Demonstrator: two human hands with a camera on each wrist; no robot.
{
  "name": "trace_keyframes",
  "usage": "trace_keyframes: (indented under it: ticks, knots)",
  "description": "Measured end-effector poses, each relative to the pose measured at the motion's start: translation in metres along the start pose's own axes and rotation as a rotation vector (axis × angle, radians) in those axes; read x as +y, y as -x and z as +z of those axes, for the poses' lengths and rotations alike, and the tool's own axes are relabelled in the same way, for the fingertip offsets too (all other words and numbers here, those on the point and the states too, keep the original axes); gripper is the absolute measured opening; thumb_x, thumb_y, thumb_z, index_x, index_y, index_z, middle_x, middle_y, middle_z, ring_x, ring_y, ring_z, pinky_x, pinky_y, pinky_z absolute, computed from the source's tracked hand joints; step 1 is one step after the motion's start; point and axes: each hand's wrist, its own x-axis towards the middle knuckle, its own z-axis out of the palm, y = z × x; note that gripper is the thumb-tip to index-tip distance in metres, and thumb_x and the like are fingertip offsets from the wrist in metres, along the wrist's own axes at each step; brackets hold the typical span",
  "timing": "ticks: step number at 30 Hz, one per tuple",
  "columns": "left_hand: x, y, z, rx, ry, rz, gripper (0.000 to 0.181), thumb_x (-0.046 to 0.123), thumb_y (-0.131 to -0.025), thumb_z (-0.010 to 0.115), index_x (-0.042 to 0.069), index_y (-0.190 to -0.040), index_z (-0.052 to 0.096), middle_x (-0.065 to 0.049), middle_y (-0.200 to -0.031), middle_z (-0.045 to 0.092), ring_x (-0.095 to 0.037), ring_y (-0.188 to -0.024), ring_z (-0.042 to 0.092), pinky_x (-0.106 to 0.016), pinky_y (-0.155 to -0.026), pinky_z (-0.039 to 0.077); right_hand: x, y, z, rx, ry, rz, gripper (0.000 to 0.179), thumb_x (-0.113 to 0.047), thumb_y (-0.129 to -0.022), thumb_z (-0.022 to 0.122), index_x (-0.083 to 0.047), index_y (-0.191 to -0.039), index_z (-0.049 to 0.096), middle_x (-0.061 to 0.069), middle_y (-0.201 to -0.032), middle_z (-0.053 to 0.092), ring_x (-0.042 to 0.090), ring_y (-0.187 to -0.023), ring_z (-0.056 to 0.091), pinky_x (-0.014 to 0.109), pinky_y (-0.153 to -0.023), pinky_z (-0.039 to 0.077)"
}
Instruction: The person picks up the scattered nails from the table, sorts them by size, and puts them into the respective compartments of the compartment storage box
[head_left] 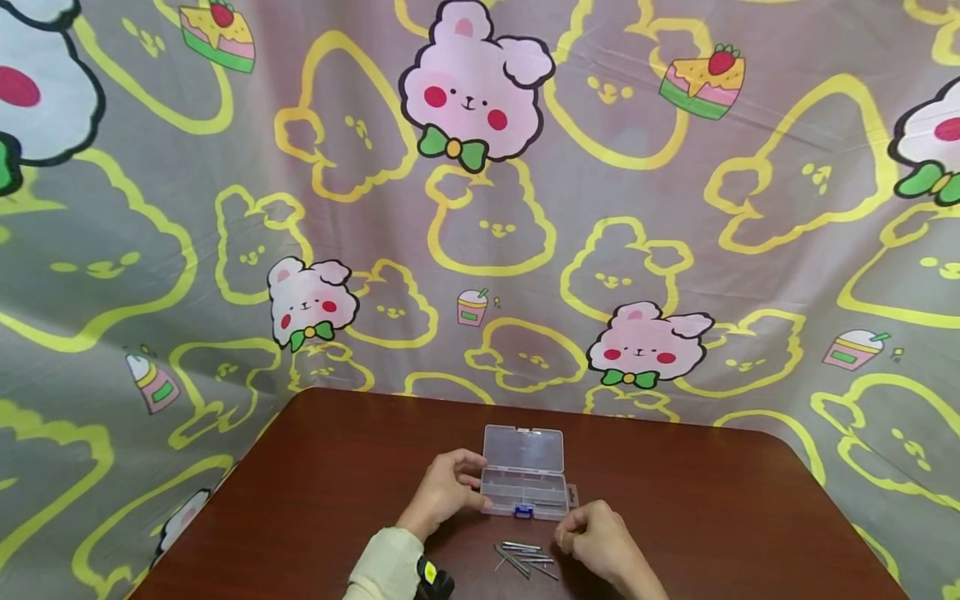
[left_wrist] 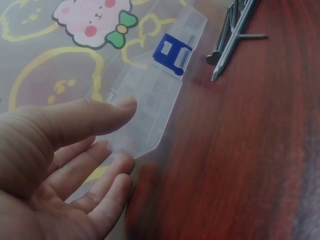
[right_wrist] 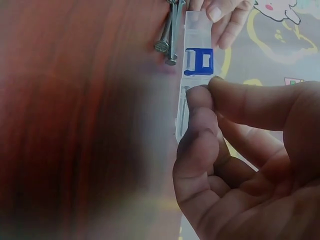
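A clear plastic compartment box (head_left: 524, 492) with a blue latch (head_left: 523, 511) stands on the table, its lid (head_left: 523, 448) raised at the back. My left hand (head_left: 447, 489) holds the box's left end, thumb at the front corner and fingers toward the back. Just off the front right corner is my right hand (head_left: 600, 542), fingers curled, thumb and forefinger tips close together. Nothing shows between those fingertips in the right wrist view. A nail (head_left: 551, 502) lies in the front right compartment. Several loose metal nails (head_left: 525, 557) lie in a pile in front of the box.
The dark red-brown wooden table (head_left: 360, 450) reaches back to a patterned cloth (head_left: 495, 350) hanging around it. A clear hanging tab (head_left: 573, 495) sticks out from the box's right side. A black strap device (head_left: 433, 577) sits at the left wrist.
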Motion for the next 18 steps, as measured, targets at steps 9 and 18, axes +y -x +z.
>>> trace_keyframes:
  ticks: [9, 18]
  knots:
    - [-0.0056, 0.0014, 0.0014, -0.003, 0.008, -0.014, 0.06, -0.015, -0.058, 0.089, -0.004, -0.112, 0.067, -0.018, -0.108, 0.07, -0.031, -0.088, 0.066, -0.034, -0.063, 0.057, 0.0039, 0.0076, 0.005, -0.086, 0.021, -0.078, 0.012, -0.007, -0.077, 0.083, -0.014, -0.07, 0.075, -0.009, -0.071, 0.067, 0.012, -0.072, 0.057, 0.038, -0.067, 0.048]
    - [-0.0002, 0.0011, -0.0013, 0.003, 0.007, -0.021, 0.059, -0.014, -0.06, 0.089, -0.005, -0.113, 0.066, -0.018, -0.11, 0.069, -0.032, -0.09, 0.065, -0.036, -0.066, 0.058, 0.0006, 0.0063, 0.0068, -0.101, 0.019, -0.101, 0.014, -0.007, -0.072, 0.087, -0.014, -0.069, 0.075, -0.009, -0.068, 0.066, 0.01, -0.068, 0.056, 0.034, -0.062, 0.047]
